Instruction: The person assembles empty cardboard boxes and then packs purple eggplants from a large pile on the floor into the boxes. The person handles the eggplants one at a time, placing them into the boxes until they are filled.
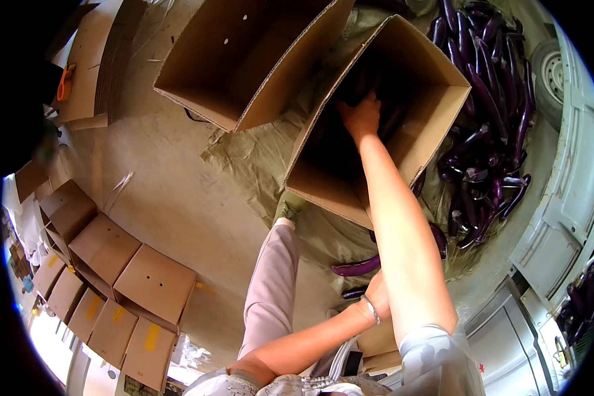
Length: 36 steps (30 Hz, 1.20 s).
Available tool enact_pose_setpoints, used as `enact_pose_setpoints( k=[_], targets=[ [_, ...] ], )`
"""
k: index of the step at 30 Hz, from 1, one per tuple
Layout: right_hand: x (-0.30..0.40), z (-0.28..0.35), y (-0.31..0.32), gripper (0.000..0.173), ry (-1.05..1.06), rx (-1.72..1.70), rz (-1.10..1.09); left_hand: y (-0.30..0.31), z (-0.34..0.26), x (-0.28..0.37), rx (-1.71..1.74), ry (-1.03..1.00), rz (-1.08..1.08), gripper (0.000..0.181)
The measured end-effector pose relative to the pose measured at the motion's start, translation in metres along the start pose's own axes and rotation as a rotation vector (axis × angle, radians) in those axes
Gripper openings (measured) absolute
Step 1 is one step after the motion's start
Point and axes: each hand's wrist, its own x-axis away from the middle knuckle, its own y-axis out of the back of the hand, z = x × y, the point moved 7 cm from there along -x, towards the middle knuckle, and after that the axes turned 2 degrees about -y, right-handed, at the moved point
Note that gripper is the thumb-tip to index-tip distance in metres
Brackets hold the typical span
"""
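Observation:
Inside an open cardboard box (433, 121), my right hand (364, 114) reaches down among dark eggplants (392, 123). Its fingertips fade into shadow, so any grip on an eggplant is unclear. My left hand (377, 292), with a silver bangle at the wrist, is low beside a loose purple eggplant (355, 268). The right forearm crosses over it and hides its fingers. A darker eggplant (355, 292) lies just below the purple one, close to that hand. To the box's right, a large heap of glossy purple eggplants (490, 99) covers part of a greenish ground sheet (255, 153).
A second open cardboard box (282, 94) stands up and left. Closed cartons with yellow tape (146, 341) are stacked at lower left. Flattened cardboard (86, 64) bears an orange tape dispenser (66, 81). A pale vehicle (564, 198) with a wheel (552, 74) borders the right.

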Motion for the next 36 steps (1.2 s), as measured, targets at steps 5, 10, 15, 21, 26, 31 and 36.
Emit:
enact_pose_setpoints(
  k=[5, 10, 15, 21, 26, 31, 36],
  targets=[
    [-0.027, -0.002, 0.036, 0.071, 0.167, -0.117, 0.15, -0.006, -0.009, -0.01, -0.174, 0.039, 0.14, 0.022],
    [0.006, 0.074, 0.121, 0.047, 0.294, 0.482, 0.425, 0.01, -0.013, -0.011, -0.158, 0.101, 0.087, 0.027],
    [0.012, 0.109, 0.132, 0.043, 0.401, 0.742, 0.433, 0.004, -0.019, -0.016, -0.137, 0.085, 0.094, 0.028],
    [0.027, 0.109, 0.15, 0.047, 0.324, 0.648, 0.814, 0.002, -0.026, -0.011, -0.11, 0.109, 0.127, 0.027],
    [0.099, 0.124, 0.126, 0.031, 1.032, 0.988, 0.778, 0.01, -0.022, -0.015, -0.132, 0.11, 0.079, 0.025],
    [0.09, 0.084, 0.036, 0.02, 1.356, 1.323, 0.585, 0.01, -0.023, -0.02, -0.109, 0.101, 0.08, 0.025],
    [0.062, 0.021, -0.02, 0.025, 1.027, 1.417, 0.649, 0.01, -0.025, -0.02, -0.083, 0.063, 0.068, 0.026]
  ],
)
